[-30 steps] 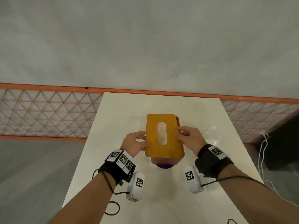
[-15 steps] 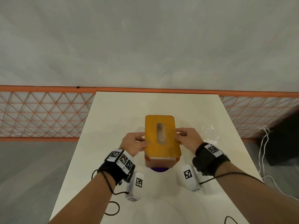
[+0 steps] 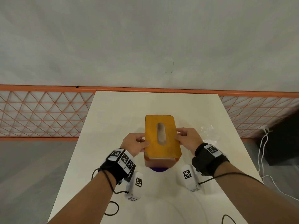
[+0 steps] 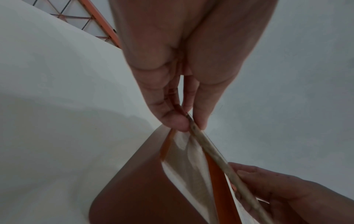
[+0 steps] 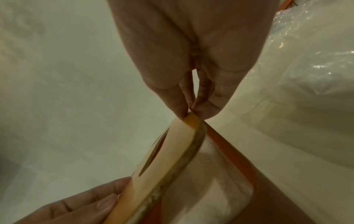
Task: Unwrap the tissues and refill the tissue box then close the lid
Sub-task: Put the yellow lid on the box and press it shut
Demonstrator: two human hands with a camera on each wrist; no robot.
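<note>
A wooden lid (image 3: 168,136) with an oval slot hovers just above the orange-brown tissue box (image 3: 160,162) in the middle of the table. My left hand (image 3: 137,143) pinches the lid's left edge (image 4: 193,128) and my right hand (image 3: 186,137) pinches its right edge (image 5: 191,119). White tissues (image 5: 216,181) fill the box beneath the lid, seen in both wrist views (image 4: 185,153). A narrow gap remains between lid and box rim at the near end.
Crumpled clear plastic wrap (image 3: 208,131) lies right of the box on the white table (image 3: 113,113). A purple disc (image 3: 159,169) peeks from under the box's near side. An orange mesh fence (image 3: 45,113) runs behind the table; white cables (image 3: 263,151) hang at the right.
Both hands have brought the lid lower and squarer over the box; the gap to the rim has narrowed.
</note>
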